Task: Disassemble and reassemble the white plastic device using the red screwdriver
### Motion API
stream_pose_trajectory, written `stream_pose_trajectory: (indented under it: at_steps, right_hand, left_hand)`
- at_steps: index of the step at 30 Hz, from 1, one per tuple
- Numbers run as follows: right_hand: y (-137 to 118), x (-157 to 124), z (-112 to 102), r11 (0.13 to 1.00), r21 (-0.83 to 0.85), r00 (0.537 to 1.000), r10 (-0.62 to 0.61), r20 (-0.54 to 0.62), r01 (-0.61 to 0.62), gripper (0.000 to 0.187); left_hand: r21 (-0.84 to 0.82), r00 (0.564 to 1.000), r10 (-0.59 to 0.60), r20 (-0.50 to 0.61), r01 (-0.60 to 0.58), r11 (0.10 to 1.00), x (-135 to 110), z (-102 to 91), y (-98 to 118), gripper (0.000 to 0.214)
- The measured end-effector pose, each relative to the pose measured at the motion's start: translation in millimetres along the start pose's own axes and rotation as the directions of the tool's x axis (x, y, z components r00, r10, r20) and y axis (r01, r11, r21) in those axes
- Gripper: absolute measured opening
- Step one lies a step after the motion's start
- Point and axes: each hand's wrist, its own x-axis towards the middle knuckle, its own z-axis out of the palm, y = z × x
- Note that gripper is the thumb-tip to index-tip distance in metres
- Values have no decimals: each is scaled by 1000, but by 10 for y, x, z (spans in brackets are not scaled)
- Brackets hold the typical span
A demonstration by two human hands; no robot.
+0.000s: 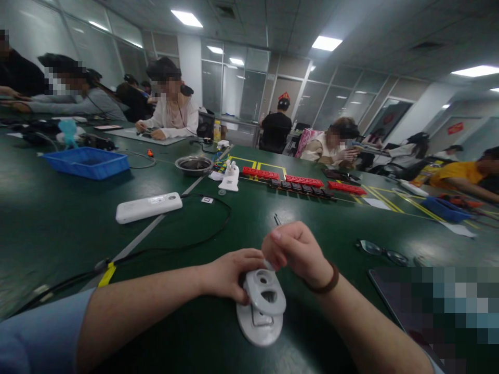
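Note:
A white plastic stand [260,332] is on the green table in front of me, with an oval base and a tilted oval plate above it. The plate has a round hole and a larger opening. My left hand [236,272] grips the stand's left side, thumb near the plate's edge. At its far end, my right hand [294,254] is closed, fingers curled. A small pale piece shows just below those fingers; what they hold is hidden. Thin dark tips [277,219] stick up behind the right hand, and I cannot tell whether it holds them.
Further off are a white power bank-like block [149,208] with a black cable, a similar white stand [230,177], a metal bowl [194,165], a blue tray [88,165] and red strips [304,181]. Glasses [384,253] and a dark-edged screen [393,306] lie right. Several people sit around.

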Motion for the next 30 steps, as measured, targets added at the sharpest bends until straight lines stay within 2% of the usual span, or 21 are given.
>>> stream_pose_trajectory:
  at_steps: [1, 2, 3, 4, 5, 6, 8, 10, 13, 15, 17, 19, 21, 23, 24, 25, 27, 28, 30]
  right_hand:
    - [-43, 11, -98, 989, -148, 996, -20, -88, 7, 50]
    - [-62, 24, -218, 939, -340, 982, -15, -186, -50, 49]
    - [-51, 37, -353, 825, -541, 954, -9, -299, -162, 47]
    - [-7, 45, -495, 639, -696, 908, 9, -420, -328, 45]
    - [69, 49, -635, 419, -741, 838, 102, -535, -525, 41]
    - [170, 45, -763, 330, -720, 786, 144, -601, -611, 36]
    - [411, 16, -958, 239, -670, 711, 214, -670, -703, 27]
    - [636, -32, -1056, 198, -630, 660, 254, -707, -751, 21]
    - [795, -93, -1078, 225, -583, 625, 263, -735, -781, 24]
    - [752, -94, -1058, 287, -548, 612, 233, -755, -785, 29]
    - [623, -56, -1012, 388, -512, 612, 197, -766, -766, 33]
    - [464, 2, -910, 533, -461, 639, 209, -741, -709, 37]
    - [329, 56, -730, 674, -379, 691, 274, -669, -634, 43]
    - [251, 84, -497, 788, -217, 746, 397, -535, -576, 50]
    - [235, 88, -380, 830, -67, 774, 484, -408, -554, 53]
    - [231, 88, -275, 830, 139, 795, 558, -238, -541, 55]
    - [249, 84, -127, 705, 471, 805, 593, 20, -531, 50]
    - [262, 84, -91, 645, 562, 805, 590, 65, -518, 45]
    - [286, 94, -87, 635, 614, 799, 601, -12, -469, 35]
  left_hand:
    - [43, 1000, -8, 15, 7, 999, -1, -6, 9, 72]
    - [79, 999, -20, 30, 18, 997, -4, -11, 19, 76]
    - [102, 999, -40, 35, 36, 994, -10, -13, 30, 80]
    - [111, 997, -71, 25, 68, 992, -18, -14, 40, 86]
    - [108, 994, -114, 4, 112, 988, -26, -12, 49, 92]
    - [96, 987, -162, -20, 163, 982, -34, -9, 56, 100]
    - [59, 970, -235, -59, 239, 969, -45, 4, 59, 114]
    - [20, 968, -242, -69, 243, 970, -52, 22, 48, 120]
    - [-56, 973, -206, -100, 202, 978, -68, 50, 26, 121]
    - [-137, 966, -208, -153, 187, 973, -85, 45, 37, 121]
    - [-238, 946, -234, -226, 179, 955, -100, -1, 86, 119]
    - [-330, 918, -266, -294, 164, 930, -99, -98, 174, 116]
    - [-393, 892, -276, -357, 124, 911, -72, -235, 285, 112]
    - [-426, 870, -273, -412, 81, 901, -23, -378, 384, 110]
    - [-436, 858, -277, -432, 70, 897, 7, -440, 418, 109]
    - [-443, 850, -285, -443, 69, 894, 38, -489, 436, 109]
    - [-460, 843, -313, -436, 90, 883, 98, -535, 424, 107]
    - [-463, 843, -319, -434, 95, 881, 128, -530, 395, 104]
    - [-456, 826, -299, -477, 58, 888, 185, -468, 317, 98]
